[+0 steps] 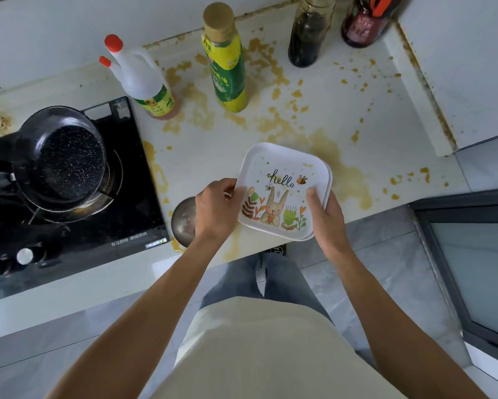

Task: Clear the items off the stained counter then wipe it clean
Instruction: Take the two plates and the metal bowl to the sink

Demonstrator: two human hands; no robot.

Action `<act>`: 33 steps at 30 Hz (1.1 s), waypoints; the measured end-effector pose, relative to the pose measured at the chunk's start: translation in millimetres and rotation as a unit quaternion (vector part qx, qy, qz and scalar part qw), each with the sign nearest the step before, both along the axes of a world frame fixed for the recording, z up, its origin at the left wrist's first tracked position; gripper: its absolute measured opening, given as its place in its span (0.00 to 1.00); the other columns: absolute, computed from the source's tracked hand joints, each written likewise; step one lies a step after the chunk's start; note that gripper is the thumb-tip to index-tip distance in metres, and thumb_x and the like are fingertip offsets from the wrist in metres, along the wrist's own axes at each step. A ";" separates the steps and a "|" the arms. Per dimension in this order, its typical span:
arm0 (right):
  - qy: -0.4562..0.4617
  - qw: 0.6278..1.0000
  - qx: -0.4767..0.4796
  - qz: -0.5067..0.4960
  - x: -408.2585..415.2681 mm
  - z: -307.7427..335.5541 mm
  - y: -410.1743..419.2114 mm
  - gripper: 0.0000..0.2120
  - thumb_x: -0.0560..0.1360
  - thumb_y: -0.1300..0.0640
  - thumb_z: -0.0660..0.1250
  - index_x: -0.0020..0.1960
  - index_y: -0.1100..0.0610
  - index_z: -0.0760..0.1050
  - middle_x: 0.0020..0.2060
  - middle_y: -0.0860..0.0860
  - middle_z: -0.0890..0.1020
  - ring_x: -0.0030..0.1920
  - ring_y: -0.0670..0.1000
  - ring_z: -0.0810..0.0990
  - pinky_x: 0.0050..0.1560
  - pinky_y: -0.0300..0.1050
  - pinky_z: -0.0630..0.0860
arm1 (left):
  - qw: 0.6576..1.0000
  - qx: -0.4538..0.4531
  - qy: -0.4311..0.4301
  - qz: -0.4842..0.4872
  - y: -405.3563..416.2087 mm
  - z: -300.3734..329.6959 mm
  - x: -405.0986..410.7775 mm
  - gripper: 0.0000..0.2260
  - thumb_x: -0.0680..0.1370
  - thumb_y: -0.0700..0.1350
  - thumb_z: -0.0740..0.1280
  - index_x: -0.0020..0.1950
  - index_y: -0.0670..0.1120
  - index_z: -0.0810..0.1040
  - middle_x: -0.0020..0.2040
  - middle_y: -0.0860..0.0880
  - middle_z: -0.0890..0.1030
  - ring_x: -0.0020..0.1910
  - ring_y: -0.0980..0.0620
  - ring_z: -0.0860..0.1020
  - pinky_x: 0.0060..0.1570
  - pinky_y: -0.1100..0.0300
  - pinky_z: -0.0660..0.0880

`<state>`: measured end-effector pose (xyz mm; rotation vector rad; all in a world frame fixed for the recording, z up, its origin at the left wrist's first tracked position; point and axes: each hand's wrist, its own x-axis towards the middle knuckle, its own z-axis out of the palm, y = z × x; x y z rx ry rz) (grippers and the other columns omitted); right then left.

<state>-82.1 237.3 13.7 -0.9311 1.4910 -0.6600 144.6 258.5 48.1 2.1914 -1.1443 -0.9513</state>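
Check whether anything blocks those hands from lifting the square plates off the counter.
Nothing visible does. The left hand and right hand already grip opposite edges of the square plates. The metal bowl sits beside the left hand, and the bottles stand farther back.

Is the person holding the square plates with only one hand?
No: the left hand grips the left edge of the square plates and the right hand grips the right edge.

Head-worn view, straight down over counter point(213, 145)
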 end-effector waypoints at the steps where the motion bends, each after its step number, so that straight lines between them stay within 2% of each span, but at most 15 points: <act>1: 0.003 1.000 0.004 -0.003 -0.8 -1.1 0.2 0.18 0.82 0.42 0.65 0.70 0.47 0.75 0.61 0.47 0.85 0.59 0.50 0.86 0.57 0.58 0.84 | 1.000 0.001 0.003 0.001 -0.4 0.4 -0.5 0.10 0.82 0.47 0.69 0.57 0.50 0.89 0.42 0.57 0.84 0.39 0.63 0.81 0.34 0.78 0.71; 5: 0.006 1.000 0.024 0.000 -2.4 -4.4 1.0 0.15 0.85 0.54 0.62 0.71 0.49 0.74 0.61 0.48 0.85 0.60 0.51 0.85 0.58 0.59 0.84 | 1.000 0.009 0.015 -0.018 -1.7 1.0 -2.6 0.10 0.82 0.50 0.68 0.56 0.53 0.89 0.41 0.58 0.85 0.40 0.62 0.82 0.33 0.74 0.74; 8: 0.008 0.999 0.047 -0.002 -4.3 -6.5 1.4 0.15 0.85 0.57 0.60 0.71 0.50 0.73 0.62 0.48 0.85 0.61 0.51 0.84 0.60 0.58 0.83 | 0.998 0.014 0.063 -0.001 0.2 -0.9 0.4 0.10 0.81 0.51 0.68 0.56 0.55 0.89 0.41 0.63 0.85 0.42 0.66 0.83 0.38 0.77 0.74; 10: 0.003 0.998 0.063 0.000 -6.7 -8.0 2.3 0.16 0.85 0.57 0.59 0.72 0.49 0.72 0.62 0.47 0.85 0.60 0.49 0.85 0.56 0.50 0.85 | 0.997 0.024 0.076 0.023 4.4 -3.1 8.8 0.08 0.81 0.50 0.69 0.55 0.57 0.88 0.43 0.66 0.85 0.44 0.72 0.81 0.39 0.80 0.72; 12: -0.009 0.997 0.080 -0.001 -9.3 -7.9 1.9 0.17 0.86 0.57 0.58 0.73 0.47 0.71 0.61 0.45 0.85 0.59 0.46 0.85 0.51 0.43 0.85 | 0.996 0.029 0.066 0.051 11.7 -3.5 22.9 0.07 0.82 0.50 0.69 0.54 0.59 0.86 0.44 0.67 0.84 0.45 0.71 0.81 0.42 0.79 0.72; 16: 0.004 0.996 0.090 -0.003 -15.0 -9.2 -0.4 0.16 0.86 0.55 0.58 0.71 0.44 0.71 0.60 0.44 0.85 0.60 0.47 0.84 0.55 0.50 0.83 | 0.989 0.017 0.022 0.148 37.5 -2.0 61.1 0.08 0.81 0.46 0.68 0.52 0.57 0.86 0.44 0.64 0.85 0.45 0.70 0.81 0.47 0.77 0.70; 19: 0.034 0.995 0.094 0.000 -20.5 -11.5 1.6 0.13 0.84 0.51 0.59 0.66 0.37 0.73 0.59 0.42 0.85 0.60 0.48 0.84 0.56 0.52 0.82 | 0.978 0.016 -0.016 0.210 63.5 -1.9 83.5 0.09 0.81 0.44 0.67 0.56 0.53 0.86 0.48 0.58 0.85 0.46 0.62 0.81 0.55 0.63 0.75; 21: 0.056 0.994 0.096 0.007 -23.3 -12.3 2.3 0.13 0.82 0.48 0.59 0.59 0.30 0.74 0.57 0.39 0.85 0.58 0.45 0.85 0.57 0.53 0.82 | 0.971 0.027 -0.018 0.237 79.0 -3.4 91.0 0.07 0.80 0.44 0.67 0.52 0.53 0.84 0.49 0.54 0.85 0.47 0.53 0.81 0.57 0.55 0.76; 23: 0.072 0.993 0.094 0.014 -25.7 -13.9 2.9 0.13 0.81 0.47 0.58 0.59 0.29 0.73 0.57 0.39 0.85 0.58 0.46 0.84 0.57 0.54 0.83 | 0.967 0.053 0.013 0.247 90.6 -8.5 93.3 0.07 0.77 0.46 0.68 0.41 0.57 0.77 0.45 0.53 0.81 0.44 0.49 0.76 0.54 0.51 0.76; 24: 0.077 0.993 0.091 0.017 -26.6 -15.1 3.5 0.13 0.81 0.47 0.58 0.61 0.31 0.73 0.58 0.40 0.85 0.59 0.47 0.84 0.58 0.54 0.82 | 0.964 0.068 0.044 0.252 95.1 -11.8 93.1 0.07 0.76 0.47 0.68 0.40 0.57 0.74 0.44 0.51 0.79 0.44 0.48 0.74 0.53 0.49 0.77; 25: 0.081 0.993 0.087 0.018 -27.4 -16.1 4.4 0.14 0.81 0.47 0.58 0.63 0.33 0.73 0.58 0.40 0.84 0.60 0.48 0.83 0.57 0.52 0.82 | 0.955 0.084 0.083 0.271 98.4 -15.9 92.7 0.06 0.77 0.47 0.70 0.43 0.56 0.76 0.45 0.50 0.79 0.43 0.46 0.74 0.54 0.46 0.79; 26: 0.088 0.992 0.084 0.018 -27.9 -16.3 5.5 0.15 0.80 0.46 0.58 0.65 0.35 0.72 0.58 0.39 0.84 0.60 0.48 0.83 0.56 0.50 0.82 | 0.941 0.099 0.131 0.294 100.5 -20.3 91.5 0.04 0.78 0.46 0.72 0.51 0.54 0.80 0.48 0.48 0.81 0.45 0.46 0.77 0.56 0.45 0.81; 28: 0.099 0.992 0.081 0.018 -27.8 -16.1 7.2 0.16 0.80 0.46 0.58 0.65 0.36 0.72 0.55 0.36 0.84 0.59 0.46 0.83 0.51 0.45 0.81 | 0.910 0.124 0.209 0.335 101.8 -31.8 88.1 0.15 0.80 0.43 0.73 0.65 0.45 0.79 0.52 0.46 0.82 0.50 0.47 0.81 0.55 0.46 0.83; 30: 0.106 0.991 0.081 0.018 -27.4 -15.6 8.7 0.15 0.81 0.47 0.58 0.65 0.36 0.72 0.54 0.35 0.84 0.57 0.42 0.83 0.48 0.43 0.80 | 0.892 0.134 0.251 0.350 100.4 -42.6 82.8 0.16 0.80 0.42 0.73 0.67 0.44 0.77 0.54 0.45 0.81 0.51 0.47 0.81 0.53 0.49 0.84; 33: 0.114 0.990 0.080 0.022 -25.9 -12.8 11.9 0.13 0.82 0.48 0.57 0.65 0.37 0.71 0.50 0.30 0.84 0.53 0.36 0.82 0.41 0.33 0.80 | 0.887 0.133 0.267 0.351 96.3 -53.1 75.8 0.12 0.79 0.39 0.71 0.62 0.41 0.79 0.51 0.44 0.79 0.49 0.47 0.80 0.46 0.54 0.85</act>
